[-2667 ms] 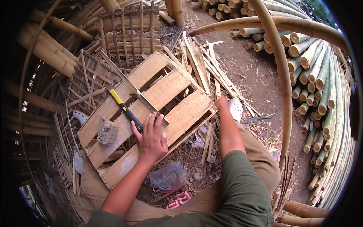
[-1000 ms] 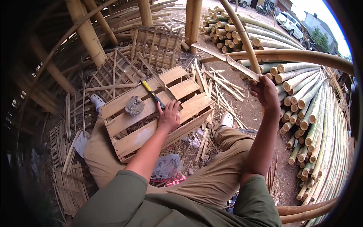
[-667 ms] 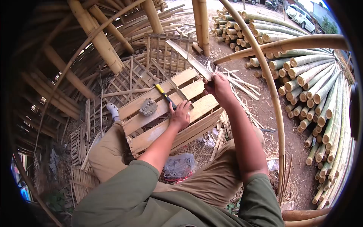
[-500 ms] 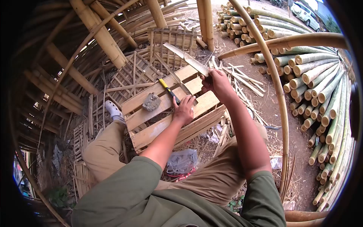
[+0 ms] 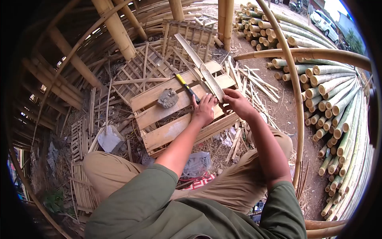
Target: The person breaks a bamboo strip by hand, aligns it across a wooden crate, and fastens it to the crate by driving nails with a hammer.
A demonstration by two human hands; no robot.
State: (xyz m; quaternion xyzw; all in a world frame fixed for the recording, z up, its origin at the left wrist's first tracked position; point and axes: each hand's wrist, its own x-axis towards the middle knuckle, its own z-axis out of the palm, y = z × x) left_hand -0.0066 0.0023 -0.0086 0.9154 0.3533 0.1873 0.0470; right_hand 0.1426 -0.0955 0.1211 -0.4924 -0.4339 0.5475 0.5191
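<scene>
The right hand [image 5: 236,104] pinches one end of a long, pale split-bamboo strip [image 5: 197,60], held above the slatted wooden crate [image 5: 169,130]. Fingers spread, the left hand [image 5: 204,109] rests upon the crate, apparently for steadiness.

Here at my three o'clock, bamboo poles [image 5: 332,79] fan out in a stack; a white car [image 5: 324,23] sits at two, and down at six, a clear plastic bag [image 5: 197,164] lies crumpled.
</scene>
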